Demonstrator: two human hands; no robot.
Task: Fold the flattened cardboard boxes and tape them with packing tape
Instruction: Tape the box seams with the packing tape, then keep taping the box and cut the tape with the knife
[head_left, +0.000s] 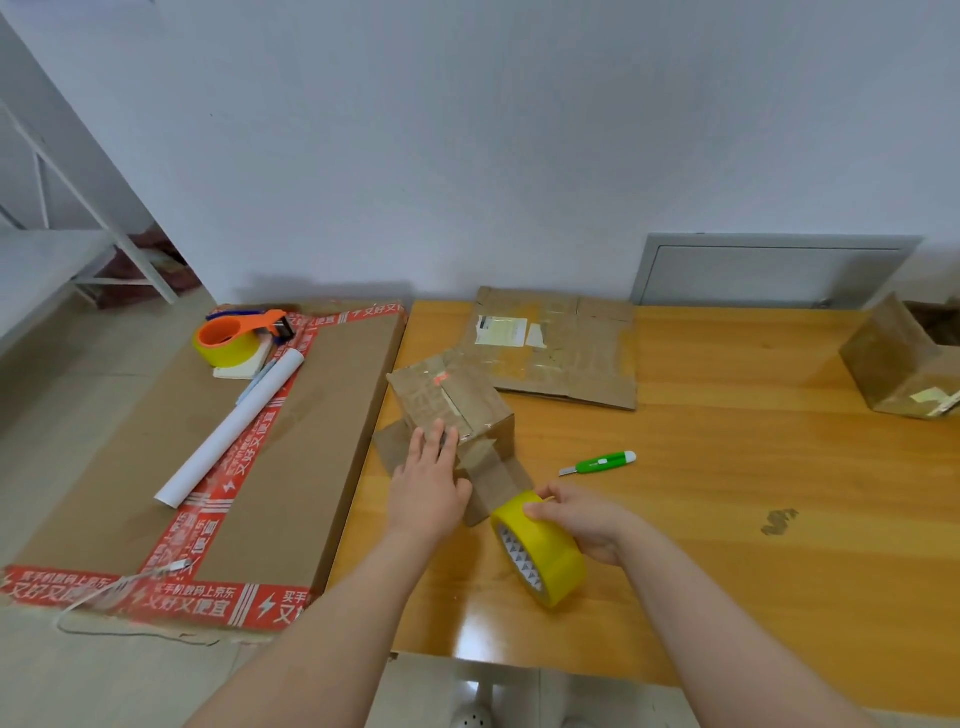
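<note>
A small folded cardboard box (452, 402) stands near the left edge of the wooden table (727, 467), its near flaps spread out. My left hand (428, 480) presses flat on the box's near top edge with straight fingers. My right hand (576, 519) grips a yellow roll of packing tape (540, 553) just right of the box's front flap; a strip seems to run from the roll to the box. A flattened cardboard box (561, 353) lies behind the small one.
A green utility knife (600, 462) lies right of the box. An assembled open box (904, 364) sits at the far right. On the left, a large flat carton (311, 441) with red tape carries an orange tape dispenser (234, 338) and a white paper roll (234, 426).
</note>
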